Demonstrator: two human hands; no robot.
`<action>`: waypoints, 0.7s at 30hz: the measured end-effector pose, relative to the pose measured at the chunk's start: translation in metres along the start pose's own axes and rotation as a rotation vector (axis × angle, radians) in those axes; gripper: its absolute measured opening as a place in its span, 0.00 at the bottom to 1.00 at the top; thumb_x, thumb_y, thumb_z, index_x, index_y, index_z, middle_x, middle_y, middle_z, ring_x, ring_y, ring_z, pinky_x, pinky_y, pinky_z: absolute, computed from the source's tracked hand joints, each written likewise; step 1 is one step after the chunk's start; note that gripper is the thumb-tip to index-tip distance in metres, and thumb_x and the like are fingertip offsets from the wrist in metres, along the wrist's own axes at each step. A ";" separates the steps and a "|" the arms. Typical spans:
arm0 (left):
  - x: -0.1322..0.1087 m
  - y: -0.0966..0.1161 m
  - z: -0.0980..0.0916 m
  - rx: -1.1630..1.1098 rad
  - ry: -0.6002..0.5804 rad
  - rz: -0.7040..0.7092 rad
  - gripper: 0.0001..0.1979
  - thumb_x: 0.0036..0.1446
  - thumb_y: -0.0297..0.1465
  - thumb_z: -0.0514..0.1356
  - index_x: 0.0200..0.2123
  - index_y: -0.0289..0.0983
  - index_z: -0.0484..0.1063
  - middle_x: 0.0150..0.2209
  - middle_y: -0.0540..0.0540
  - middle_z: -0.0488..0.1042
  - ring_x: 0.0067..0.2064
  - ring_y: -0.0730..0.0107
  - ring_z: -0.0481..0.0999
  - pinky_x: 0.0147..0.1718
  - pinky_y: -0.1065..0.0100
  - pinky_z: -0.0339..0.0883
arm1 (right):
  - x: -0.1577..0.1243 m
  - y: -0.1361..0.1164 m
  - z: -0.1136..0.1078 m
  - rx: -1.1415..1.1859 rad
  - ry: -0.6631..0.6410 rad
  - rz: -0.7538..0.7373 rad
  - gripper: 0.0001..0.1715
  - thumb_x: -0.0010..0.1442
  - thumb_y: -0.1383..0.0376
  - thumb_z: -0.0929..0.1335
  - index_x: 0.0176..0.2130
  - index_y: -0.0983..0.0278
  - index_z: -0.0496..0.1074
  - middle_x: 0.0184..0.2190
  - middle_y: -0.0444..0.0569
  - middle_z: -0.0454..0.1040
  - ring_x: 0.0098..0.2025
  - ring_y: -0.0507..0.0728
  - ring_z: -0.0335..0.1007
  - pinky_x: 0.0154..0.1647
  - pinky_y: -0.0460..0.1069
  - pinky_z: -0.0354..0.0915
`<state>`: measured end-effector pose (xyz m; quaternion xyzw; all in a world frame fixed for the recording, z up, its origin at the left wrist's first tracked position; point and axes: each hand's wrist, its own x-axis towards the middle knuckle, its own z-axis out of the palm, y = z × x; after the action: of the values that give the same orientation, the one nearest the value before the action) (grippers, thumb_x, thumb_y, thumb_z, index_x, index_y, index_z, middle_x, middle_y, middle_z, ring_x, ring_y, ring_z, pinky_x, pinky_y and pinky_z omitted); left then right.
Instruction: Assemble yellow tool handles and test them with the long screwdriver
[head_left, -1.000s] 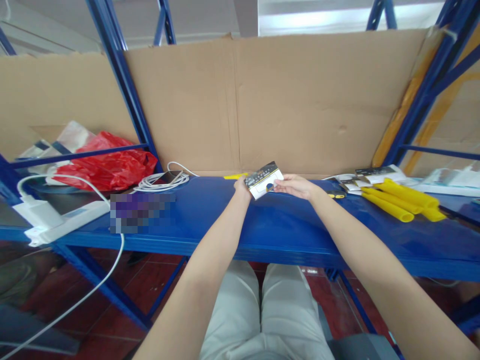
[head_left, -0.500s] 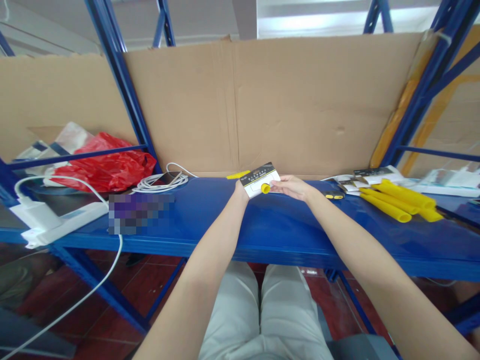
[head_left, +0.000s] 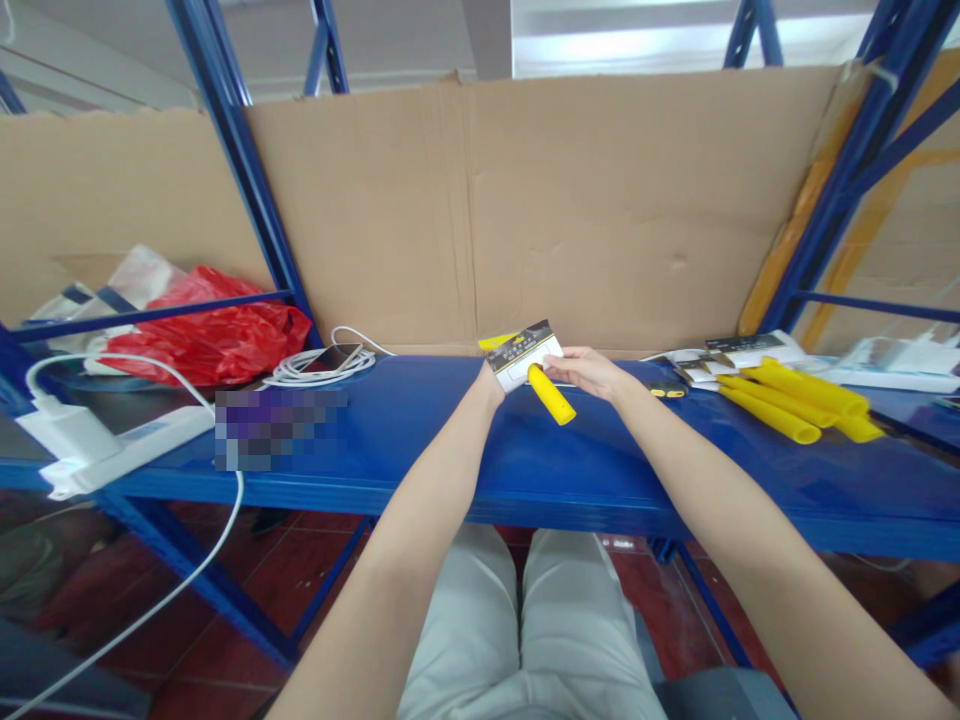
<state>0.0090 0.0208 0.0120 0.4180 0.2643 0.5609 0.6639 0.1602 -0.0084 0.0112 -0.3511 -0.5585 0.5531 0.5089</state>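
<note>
Both my hands meet over the middle of the blue shelf [head_left: 420,450]. A small black-and-white card [head_left: 523,352] is held between them, with a hole near its lower edge. A yellow tube [head_left: 551,393] sticks through that hole and points down toward me. My left hand [head_left: 489,380] is closed on the card's left edge and the tube's far end, which shows yellow behind the card. My right hand [head_left: 589,370] pinches the card's right side, fingers closed beside the tube.
Several more yellow tubes [head_left: 795,405] and a pile of cards [head_left: 739,352] lie on the shelf at right. Coiled white cable [head_left: 322,365], a red bag [head_left: 210,330] and a white power strip [head_left: 112,445] sit left. A cardboard sheet [head_left: 600,210] backs the shelf.
The yellow tube has come through the card's hole: first only the hole showed, then a tip, now a long stretch pokes out toward me. Both hands stayed where they were.
</note>
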 end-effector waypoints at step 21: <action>0.005 -0.003 -0.009 0.174 0.323 0.018 0.22 0.67 0.48 0.49 0.36 0.39 0.74 0.44 0.39 0.80 0.54 0.51 0.75 0.51 0.54 0.65 | 0.017 0.002 -0.020 0.056 0.249 -0.158 0.05 0.58 0.70 0.74 0.34 0.65 0.74 0.31 0.50 0.81 0.32 0.52 0.78 0.47 0.48 0.74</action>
<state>0.0041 0.0279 0.0050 0.3806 0.4116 0.6016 0.5691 0.1745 0.0137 0.0094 -0.3577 -0.5015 0.4789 0.6255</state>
